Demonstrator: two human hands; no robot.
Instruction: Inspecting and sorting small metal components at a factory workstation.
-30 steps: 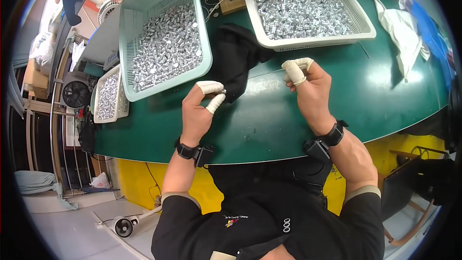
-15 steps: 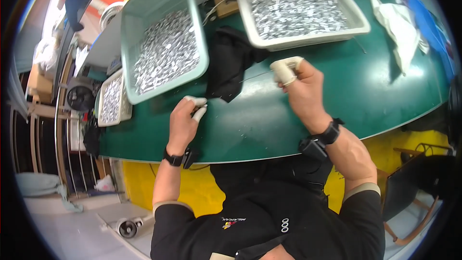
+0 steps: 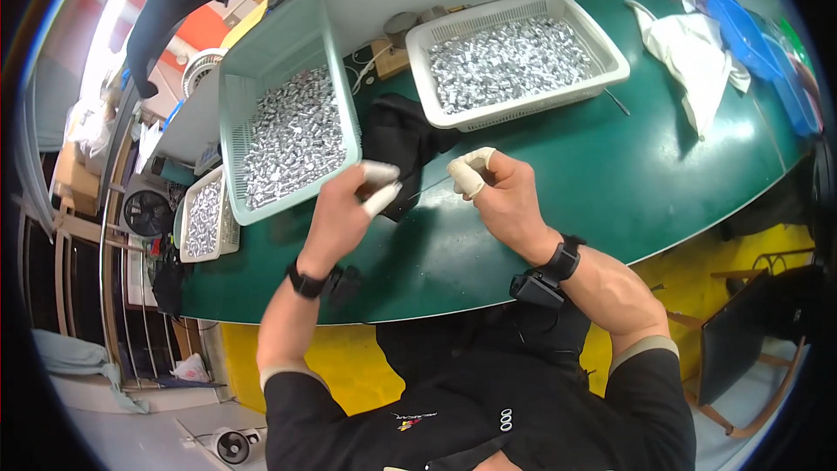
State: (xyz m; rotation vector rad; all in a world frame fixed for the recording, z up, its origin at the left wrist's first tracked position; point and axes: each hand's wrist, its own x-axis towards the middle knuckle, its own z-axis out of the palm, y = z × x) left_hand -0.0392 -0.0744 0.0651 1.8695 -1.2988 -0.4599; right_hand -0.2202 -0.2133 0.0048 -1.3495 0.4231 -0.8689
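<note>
My left hand (image 3: 340, 209), with pale coverings on thumb and finger, is beside the front corner of the green basket (image 3: 353, 135). A small silvery piece (image 3: 398, 186) appears pinched between its fingertips. My right hand (image 3: 504, 196) is closed over the table, its thumb and finger also covered. A thin, rod-like tool (image 3: 429, 192) seems to run from its fingers toward my left hand; its grip is hidden. Many small silvery metal pieces (image 3: 296, 135) fill part of the green basket. More such pieces (image 3: 514, 61) lie in the white basket (image 3: 532, 102) beyond my right hand.
A black cloth (image 3: 397, 135) lies between the baskets on the green table (image 3: 610, 174). A smaller pale basket (image 3: 228, 231) stands at the left. A white cloth (image 3: 693, 61) and blue trays (image 3: 745, 35) are at the far right. A chair (image 3: 741, 340) stands lower right.
My left hand has come up and rightward, now overlapping the black cloth. My right hand has moved left toward it, and the gap between them has narrowed. The whole view has shifted slightly.
</note>
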